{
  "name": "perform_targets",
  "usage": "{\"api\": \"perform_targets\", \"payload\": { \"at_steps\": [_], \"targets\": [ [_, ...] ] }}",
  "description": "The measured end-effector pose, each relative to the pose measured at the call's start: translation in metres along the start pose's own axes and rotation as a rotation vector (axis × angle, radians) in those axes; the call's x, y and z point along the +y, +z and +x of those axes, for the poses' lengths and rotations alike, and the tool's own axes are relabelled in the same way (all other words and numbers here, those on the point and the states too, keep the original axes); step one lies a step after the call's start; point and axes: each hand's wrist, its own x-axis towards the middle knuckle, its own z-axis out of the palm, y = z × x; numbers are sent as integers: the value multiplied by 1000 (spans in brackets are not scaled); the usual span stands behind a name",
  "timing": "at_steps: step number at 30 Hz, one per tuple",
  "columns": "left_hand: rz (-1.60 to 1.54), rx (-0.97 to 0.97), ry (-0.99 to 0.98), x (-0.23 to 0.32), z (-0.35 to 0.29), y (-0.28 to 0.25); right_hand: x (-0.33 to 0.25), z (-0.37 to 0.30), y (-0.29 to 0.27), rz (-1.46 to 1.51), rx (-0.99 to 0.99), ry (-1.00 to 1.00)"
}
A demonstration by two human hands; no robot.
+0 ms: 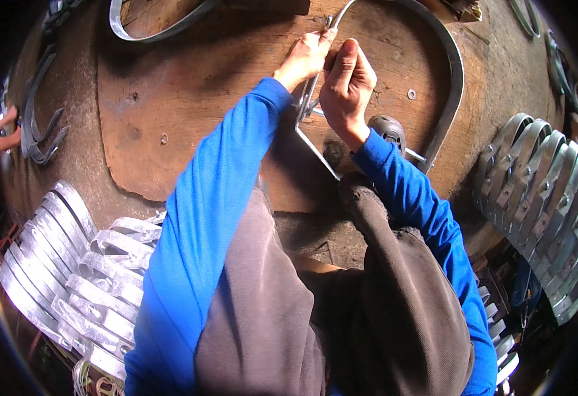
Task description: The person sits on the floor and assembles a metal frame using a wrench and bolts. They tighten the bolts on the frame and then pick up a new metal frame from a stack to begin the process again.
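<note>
- Across the far middle of the wooden board (190, 138), both hands work close together beside a bent metal strip (318, 155) and a large curved band (457, 72).
- The left hand (308, 56) has its fingers closed at the far end of the strip, seemingly gripping it; the exact contact is partly hidden.
- The right hand (348, 89), just to the right, is curled into a fist with the thumb uppermost; whatever it may hold cannot be told.
- The strip runs from beneath the hands toward the near side, kinks, then slants right to end by the person's right knee (358, 188). The band sweeps from the far side round to the right, with a bolt (415, 156) by its near end.
- The step in hand looks like steadying or fitting the strip against the band's far end; the next move probably calls for a firm left hold while the right works at that joint.
- Room is tight near the right hand: a shoe (388, 129) stands inside the band's curve, and a loose washer (411, 94) lies farther right.
- Left of the forearms, the board offers a broad open stretch up to its rough left edge. A second band (160, 32) limits movement at the far left.
- Beyond the board, stacked metal bands stand at the near left (97, 290) and on the right (539, 204), so wide swings seem best avoided.
</note>
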Motion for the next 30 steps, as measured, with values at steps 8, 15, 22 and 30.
{"api": "perform_targets", "payload": {
  "at_steps": [8,15,22,30],
  "targets": [
    [306,74,-75,28,-7,11,35,26,-9,20,363,73],
    [263,73,-155,42,-15,12,76,62,-9,-204,391,96],
    [324,41,-215,48,-14,12,108,82,-10,-470,461,221],
    [347,79,-150,47,-13,16,141,87,-10,-582,465,372]
  ]
}}
